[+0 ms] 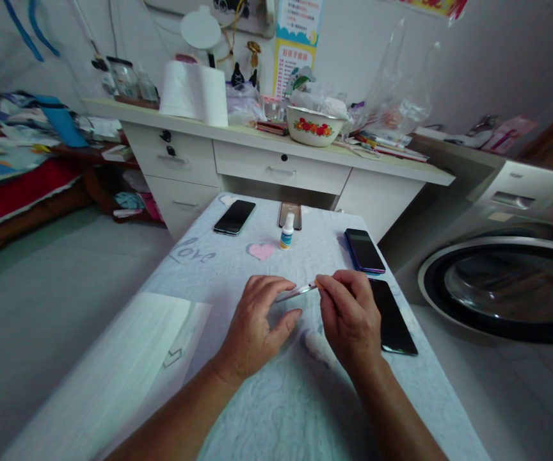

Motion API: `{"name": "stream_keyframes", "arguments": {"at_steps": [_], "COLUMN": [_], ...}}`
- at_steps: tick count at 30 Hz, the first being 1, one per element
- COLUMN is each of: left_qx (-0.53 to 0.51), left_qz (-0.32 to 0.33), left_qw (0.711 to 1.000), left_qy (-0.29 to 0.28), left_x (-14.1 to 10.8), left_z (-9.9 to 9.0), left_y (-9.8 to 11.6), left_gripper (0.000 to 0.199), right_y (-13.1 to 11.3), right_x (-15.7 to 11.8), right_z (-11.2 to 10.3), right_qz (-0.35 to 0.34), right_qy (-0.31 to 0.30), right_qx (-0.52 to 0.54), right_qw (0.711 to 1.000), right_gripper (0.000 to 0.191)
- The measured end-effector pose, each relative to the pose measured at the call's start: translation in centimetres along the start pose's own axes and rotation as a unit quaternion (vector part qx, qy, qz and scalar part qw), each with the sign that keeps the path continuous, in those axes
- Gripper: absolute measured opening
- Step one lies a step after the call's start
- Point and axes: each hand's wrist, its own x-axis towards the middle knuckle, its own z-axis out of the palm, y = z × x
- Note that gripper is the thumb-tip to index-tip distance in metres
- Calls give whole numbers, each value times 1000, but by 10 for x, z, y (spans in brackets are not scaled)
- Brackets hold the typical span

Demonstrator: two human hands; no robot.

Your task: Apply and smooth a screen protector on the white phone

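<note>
A thin, silver-edged phone [300, 291], seen nearly edge-on, is held over the table. My right hand [351, 317] pinches its right end between thumb and fingers. The fingers of my left hand [260, 320] curve around its left end, touching or very near it. The left thumb stands apart below the phone. Beyond the hands, a small white spray bottle [287, 232] with a blue and yellow label stands upright. A brown phone case [296, 216] lies just behind the bottle.
A black phone [235, 217] lies at the table's far left. On the right are a stacked dark phone [365, 250] and a black tablet [392, 317]. A whitish sheet [132, 346] covers the left edge. Behind stands a white desk [252, 163]; a washing machine [511, 256] is right.
</note>
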Motion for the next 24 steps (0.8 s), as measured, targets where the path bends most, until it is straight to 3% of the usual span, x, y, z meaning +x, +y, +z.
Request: {"name": "stream_keyframes", "arguments": {"at_steps": [9,17,24], "left_qx": [27,38,87], "left_qz": [39,13,1], "left_qw": [996,996,995], "left_qy": [76,80,42], "left_x": [0,2,4], "left_z": [-1,0,-6], "left_y": [1,11,21], "left_gripper": [16,17,18], "right_y": [-4,-5,-6], "right_x": [0,-1,-2], "right_z": [1,-2,-5], "right_qz": [-6,1,8], "right_qy": [-4,-6,-21], "right_qx": [8,8,36], "right_qw": [1000,1000,999], "right_gripper": [22,22,26]}}
